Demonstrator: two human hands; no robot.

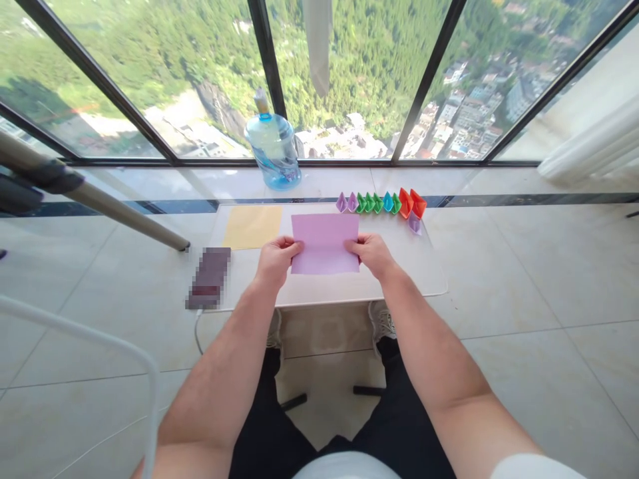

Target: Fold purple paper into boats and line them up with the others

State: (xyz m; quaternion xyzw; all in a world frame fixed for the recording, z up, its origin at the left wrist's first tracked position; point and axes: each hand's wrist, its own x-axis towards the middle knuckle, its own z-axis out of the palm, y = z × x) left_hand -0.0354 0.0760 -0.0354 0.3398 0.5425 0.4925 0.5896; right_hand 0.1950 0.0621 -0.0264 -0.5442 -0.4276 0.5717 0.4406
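Note:
A sheet of purple paper [325, 249] is held up over the small white table [319, 291]. My left hand [276, 260] pinches its left edge, thumb on top. On the opposite edge, my right hand [372, 254] grips the sheet the same way. The paper looks nearly flat, with a faint band across its middle. Beyond it, along the table's far edge, stands a row of small folded paper pieces in purple, green [370, 203], blue [388, 201] and red [412, 203]. One purple folded piece [415, 224] sits nearer, in front of the red ones.
Yellow paper [253, 227] lies at the table's far left. A blurred dark flat object [208, 278] with a white cable rests at the left edge. Behind the table, a large blue water bottle [273, 152] stands on the window ledge. A tan pole [124, 214] slants in from the left.

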